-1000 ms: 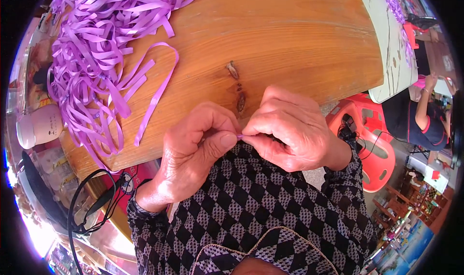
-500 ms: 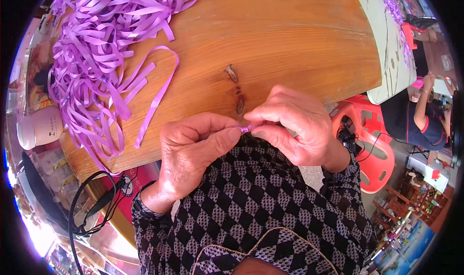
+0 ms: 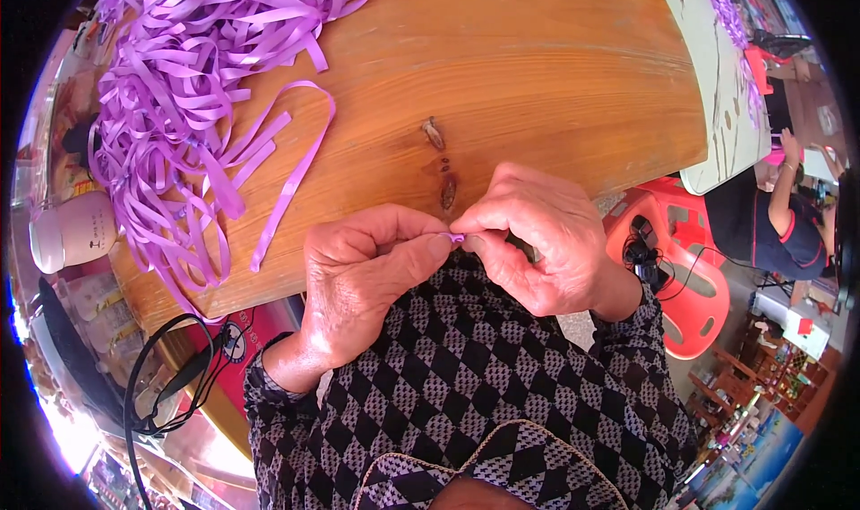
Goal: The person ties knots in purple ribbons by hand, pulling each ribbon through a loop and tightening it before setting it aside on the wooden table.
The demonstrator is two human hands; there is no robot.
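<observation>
A short bit of purple ribbon [image 3: 457, 238], looped or knotted, shows between my fingertips just off the table's near edge. My left hand [image 3: 363, 273] pinches it between thumb and forefinger. From the other side my right hand [image 3: 546, 241] grips it too, thumb and forefinger closed on it. The rest of this piece is hidden by my fingers. To the left on the wooden table [image 3: 537, 71], a large tangled heap of purple ribbons [image 3: 188, 80] spreads out, with one loose strand [image 3: 291, 188] curving away from it.
A pale lidded jar [image 3: 76, 232] stands at the left edge, with black cables [image 3: 148, 411] below it. A white marbled table [image 3: 717, 107] adjoins on the right. Red plastic chairs [image 3: 685, 304] stand at the right, near another person [image 3: 779, 223] in dark clothes.
My right thumb and forefinger have come together on the ribbon, where before they were apart. My hands are now closer to each other; the ribbon heap lies as before.
</observation>
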